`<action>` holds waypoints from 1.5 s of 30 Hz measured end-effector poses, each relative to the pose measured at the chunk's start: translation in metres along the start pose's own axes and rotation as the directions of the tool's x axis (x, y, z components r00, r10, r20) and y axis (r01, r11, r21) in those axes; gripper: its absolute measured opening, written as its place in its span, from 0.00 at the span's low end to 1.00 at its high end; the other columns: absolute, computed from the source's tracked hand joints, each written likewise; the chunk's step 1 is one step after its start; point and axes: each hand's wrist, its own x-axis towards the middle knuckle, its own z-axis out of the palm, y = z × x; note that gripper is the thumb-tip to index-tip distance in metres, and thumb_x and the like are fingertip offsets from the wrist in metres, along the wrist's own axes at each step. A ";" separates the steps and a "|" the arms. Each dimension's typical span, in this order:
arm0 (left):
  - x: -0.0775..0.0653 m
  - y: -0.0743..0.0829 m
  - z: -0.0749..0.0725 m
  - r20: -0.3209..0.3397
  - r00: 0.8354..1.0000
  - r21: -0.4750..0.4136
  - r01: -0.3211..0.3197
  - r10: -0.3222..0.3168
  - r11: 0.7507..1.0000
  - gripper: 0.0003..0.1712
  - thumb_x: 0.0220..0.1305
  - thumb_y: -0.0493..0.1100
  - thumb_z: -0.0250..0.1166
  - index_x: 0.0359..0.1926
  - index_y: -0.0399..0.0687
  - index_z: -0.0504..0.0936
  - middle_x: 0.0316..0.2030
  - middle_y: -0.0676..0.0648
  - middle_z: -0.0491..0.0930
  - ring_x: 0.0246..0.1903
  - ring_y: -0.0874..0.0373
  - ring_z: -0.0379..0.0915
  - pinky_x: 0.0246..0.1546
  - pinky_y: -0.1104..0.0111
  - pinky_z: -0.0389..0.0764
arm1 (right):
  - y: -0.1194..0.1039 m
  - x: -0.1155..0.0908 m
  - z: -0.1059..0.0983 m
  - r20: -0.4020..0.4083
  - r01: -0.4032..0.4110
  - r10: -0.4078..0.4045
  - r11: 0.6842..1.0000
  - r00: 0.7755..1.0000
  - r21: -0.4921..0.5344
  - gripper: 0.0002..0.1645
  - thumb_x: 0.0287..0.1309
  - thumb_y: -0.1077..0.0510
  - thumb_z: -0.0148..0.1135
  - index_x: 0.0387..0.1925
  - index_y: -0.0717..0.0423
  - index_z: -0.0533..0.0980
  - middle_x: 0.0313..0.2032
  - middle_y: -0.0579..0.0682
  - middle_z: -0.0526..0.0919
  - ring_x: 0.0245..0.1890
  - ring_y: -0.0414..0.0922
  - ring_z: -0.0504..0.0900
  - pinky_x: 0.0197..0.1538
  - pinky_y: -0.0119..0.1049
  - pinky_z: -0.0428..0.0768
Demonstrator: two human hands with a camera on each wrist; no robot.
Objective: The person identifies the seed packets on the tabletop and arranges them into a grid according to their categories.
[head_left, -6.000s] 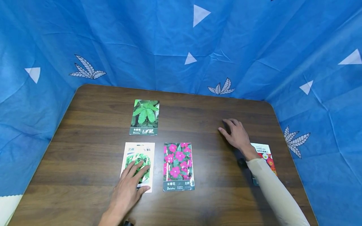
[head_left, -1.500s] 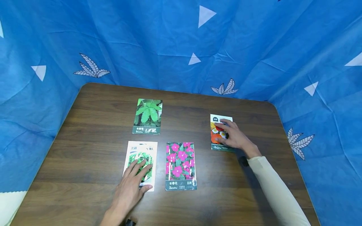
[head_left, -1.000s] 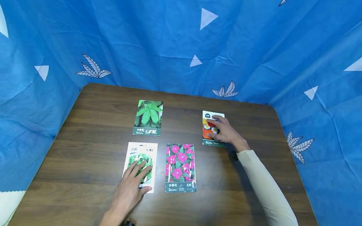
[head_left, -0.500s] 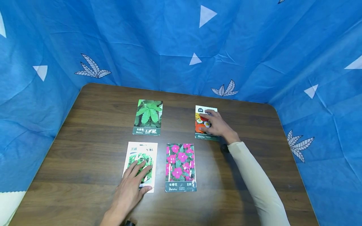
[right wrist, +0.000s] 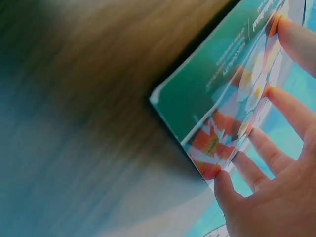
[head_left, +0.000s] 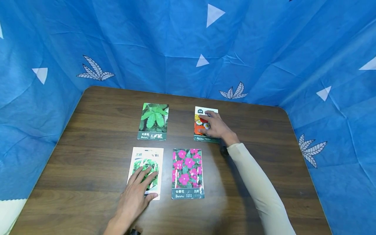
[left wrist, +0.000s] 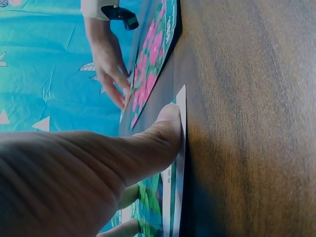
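Observation:
My right hand [head_left: 215, 126] rests its spread fingertips on a seed packet with red, orange and white flowers [head_left: 199, 130], flat at the back of the table. In the right wrist view, those fingertips touch the packet's [right wrist: 173, 103] printed face. My left hand [head_left: 133, 195] lies with spread fingers on a white seed packet with green leaves [head_left: 136, 160], covering its lower part. The left wrist view shows the thumb [left wrist: 165, 133] on that packet's edge. Between the hands lies a pink-flower packet [head_left: 188, 173]. A green-leaf packet [head_left: 152, 120] is left of the red-flower one.
The dark wooden table [head_left: 264, 130] reaches past the packets on both sides. Blue cloth [head_left: 164, 42] with white triangles and leaf prints surrounds its back and sides.
Six seconds ago the red-flower packet lay near the right edge under my forearm. Over the last second and a half my right hand has slid it left and slightly away. The left hand stays put.

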 end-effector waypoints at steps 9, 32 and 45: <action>0.001 0.003 -0.004 0.035 0.999 0.025 0.037 -0.038 0.999 0.43 0.39 0.55 0.76 0.61 0.60 0.73 0.65 0.48 0.67 0.68 0.45 0.54 0.59 0.44 0.69 | -0.020 0.010 0.005 -0.016 0.064 -0.065 0.998 0.998 -0.025 0.41 0.53 0.36 0.61 0.67 0.40 0.62 0.70 0.53 0.55 0.68 0.56 0.54 0.69 0.53 0.63; 0.006 0.010 -0.011 0.043 0.999 0.140 0.003 -0.009 0.990 0.42 0.37 0.58 0.76 0.58 0.60 0.74 0.63 0.49 0.69 0.65 0.44 0.58 0.60 0.45 0.67 | -0.057 0.022 0.009 0.008 0.097 -0.097 0.984 0.995 -0.153 0.41 0.56 0.33 0.55 0.69 0.39 0.59 0.70 0.53 0.54 0.67 0.56 0.58 0.70 0.50 0.59; 0.007 0.010 -0.013 0.040 0.999 0.148 -0.035 0.029 0.988 0.45 0.34 0.59 0.77 0.59 0.60 0.74 0.61 0.50 0.70 0.62 0.45 0.60 0.58 0.46 0.69 | -0.070 0.023 0.019 0.018 0.160 -0.159 0.969 0.987 -0.190 0.40 0.61 0.38 0.52 0.70 0.47 0.56 0.70 0.52 0.52 0.69 0.54 0.53 0.71 0.52 0.58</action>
